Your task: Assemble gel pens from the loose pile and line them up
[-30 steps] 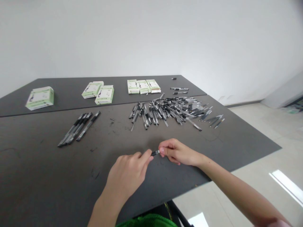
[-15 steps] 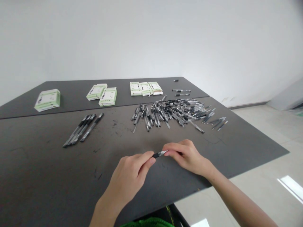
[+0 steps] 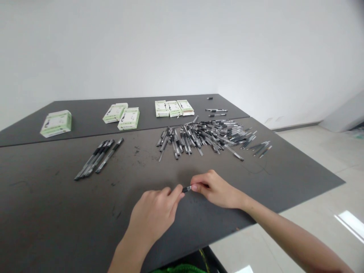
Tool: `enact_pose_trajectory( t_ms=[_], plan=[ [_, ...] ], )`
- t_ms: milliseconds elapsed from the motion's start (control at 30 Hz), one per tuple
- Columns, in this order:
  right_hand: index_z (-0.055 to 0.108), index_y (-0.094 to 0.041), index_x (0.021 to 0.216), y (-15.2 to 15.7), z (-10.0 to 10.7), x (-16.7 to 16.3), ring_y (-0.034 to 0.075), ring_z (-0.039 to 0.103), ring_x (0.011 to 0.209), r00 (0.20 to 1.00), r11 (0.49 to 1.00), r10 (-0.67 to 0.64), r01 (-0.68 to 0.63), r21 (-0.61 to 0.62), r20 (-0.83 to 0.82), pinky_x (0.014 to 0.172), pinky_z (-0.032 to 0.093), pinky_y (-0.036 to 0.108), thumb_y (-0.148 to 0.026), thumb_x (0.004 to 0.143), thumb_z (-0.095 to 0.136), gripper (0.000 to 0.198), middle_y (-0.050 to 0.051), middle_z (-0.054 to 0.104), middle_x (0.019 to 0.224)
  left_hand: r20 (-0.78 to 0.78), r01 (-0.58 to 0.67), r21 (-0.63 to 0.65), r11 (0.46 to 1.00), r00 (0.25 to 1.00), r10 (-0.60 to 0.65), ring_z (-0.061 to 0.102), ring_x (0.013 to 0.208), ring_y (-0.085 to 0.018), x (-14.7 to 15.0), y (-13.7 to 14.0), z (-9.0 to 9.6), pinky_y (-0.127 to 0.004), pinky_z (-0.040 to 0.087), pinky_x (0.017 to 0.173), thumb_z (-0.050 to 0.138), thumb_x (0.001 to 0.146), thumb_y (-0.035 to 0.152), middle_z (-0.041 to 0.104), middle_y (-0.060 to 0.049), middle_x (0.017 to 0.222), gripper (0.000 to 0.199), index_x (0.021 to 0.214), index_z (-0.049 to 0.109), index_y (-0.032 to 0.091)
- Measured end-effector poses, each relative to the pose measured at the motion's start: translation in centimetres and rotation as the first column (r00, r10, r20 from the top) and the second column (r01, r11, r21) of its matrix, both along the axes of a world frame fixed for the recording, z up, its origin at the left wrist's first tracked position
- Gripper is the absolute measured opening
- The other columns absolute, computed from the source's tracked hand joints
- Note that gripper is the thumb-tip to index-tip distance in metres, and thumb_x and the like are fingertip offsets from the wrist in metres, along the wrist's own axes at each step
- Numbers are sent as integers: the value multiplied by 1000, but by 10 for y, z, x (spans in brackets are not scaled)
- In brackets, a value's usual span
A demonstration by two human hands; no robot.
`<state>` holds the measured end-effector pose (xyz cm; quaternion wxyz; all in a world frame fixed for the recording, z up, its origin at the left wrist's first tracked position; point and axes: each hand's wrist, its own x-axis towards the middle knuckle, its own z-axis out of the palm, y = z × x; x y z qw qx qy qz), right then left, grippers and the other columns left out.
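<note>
Between my two hands, above the near part of the dark table, is a pen with a black grip. My left hand is closed around its barrel, which the fingers mostly hide. With thumb and forefinger my right hand pinches the tip end, and the tip itself is covered. Beyond my hands lies a heap of pens and pen parts, clear barrels with black grips. Several assembled pens lie side by side to the left.
Green and white boxes stand at the far left, left of centre and at the back centre. Thin refills lie at the heap's right end. Two pens rest behind it. The table ends at the right over a pale floor.
My right hand has moved slightly left, closer to my left hand, and its fingers now cover the pen's tip. Less of the pen shows between the hands.
</note>
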<state>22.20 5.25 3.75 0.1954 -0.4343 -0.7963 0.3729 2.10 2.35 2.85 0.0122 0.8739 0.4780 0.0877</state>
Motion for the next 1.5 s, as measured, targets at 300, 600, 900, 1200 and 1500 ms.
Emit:
enact_pose_trajectory(
  t_ms=[300,600,900,1200,1500],
  plan=[
    [55,-16,70,14,9,3,6,38,33,998,909,-23,-6,-417,-63,36,34,16,-35,86,45,27,-8,39,40,128,-49,12,999,991,47,67,62,-21,-2,2,-1,-30,47,57,39,91,31,69,-1,73,24,101,61,26],
    [60,-17,96,73,33,-7,14,63,62,901,899,-311,177,400,302,62,42,22,-36,91,43,26,2,64,62,463,-210,2,978,867,185,67,68,-12,-23,0,2,-19,47,62,33,93,36,68,3,70,27,96,56,23],
    [66,-11,90,134,27,-75,22,63,86,909,926,-204,60,372,362,77,44,29,-23,87,49,21,15,68,83,556,-234,-12,972,807,201,68,71,-14,-32,-3,1,-21,48,64,34,92,35,71,2,81,27,99,58,24],
    [60,-17,106,57,57,-36,5,38,33,936,959,199,-247,-137,-290,37,30,14,-37,82,57,32,-10,42,39,629,-164,-222,961,729,270,61,61,-11,-31,-5,12,-19,40,56,33,92,38,62,4,63,29,86,57,22],
    [66,-16,93,16,49,-24,6,51,42,976,970,198,-182,159,-88,45,36,15,-32,88,50,23,-4,54,51,529,-45,-268,962,828,186,61,65,-11,-29,-4,16,-21,41,61,38,91,37,66,3,73,27,90,61,24]
  ],
)
